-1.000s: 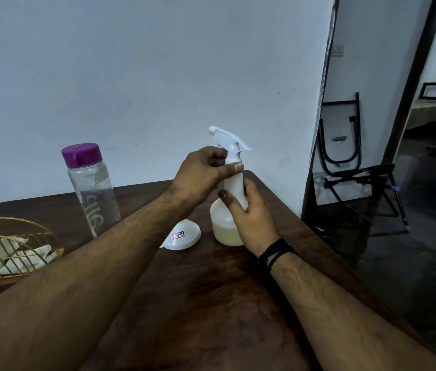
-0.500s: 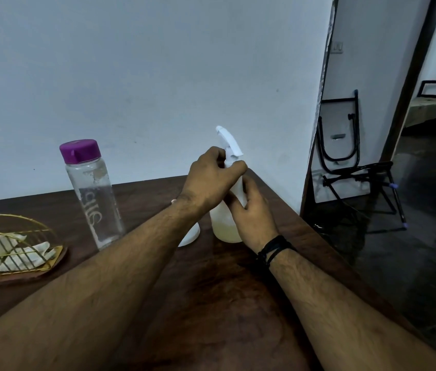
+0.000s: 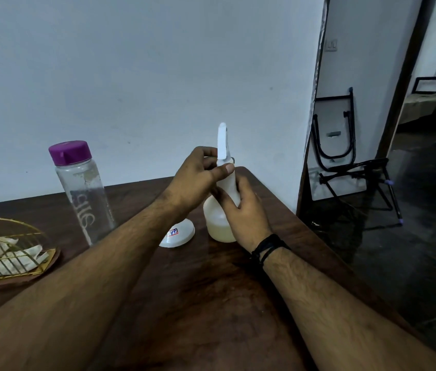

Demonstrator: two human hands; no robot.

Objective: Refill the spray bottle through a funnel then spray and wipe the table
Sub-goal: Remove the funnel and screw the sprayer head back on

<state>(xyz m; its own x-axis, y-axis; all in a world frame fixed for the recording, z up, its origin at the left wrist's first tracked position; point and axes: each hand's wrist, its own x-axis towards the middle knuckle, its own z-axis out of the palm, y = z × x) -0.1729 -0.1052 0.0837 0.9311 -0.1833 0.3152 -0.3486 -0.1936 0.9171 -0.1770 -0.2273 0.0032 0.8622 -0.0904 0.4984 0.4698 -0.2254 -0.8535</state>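
The right hand [image 3: 246,210] wraps the spray bottle [image 3: 219,220] to keep it steady; the left hand [image 3: 195,180] pinches the top [image 3: 222,145]; it should twist slowly so nothing spills.

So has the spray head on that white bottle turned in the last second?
Yes. The spray head pointed right, toward the doorway; now it is end-on to the camera, while the bottle stays beside the funnel.

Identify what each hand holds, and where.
Left hand grips the spray bottle at its collar under the trigger head; right hand holds its neck and shoulder.
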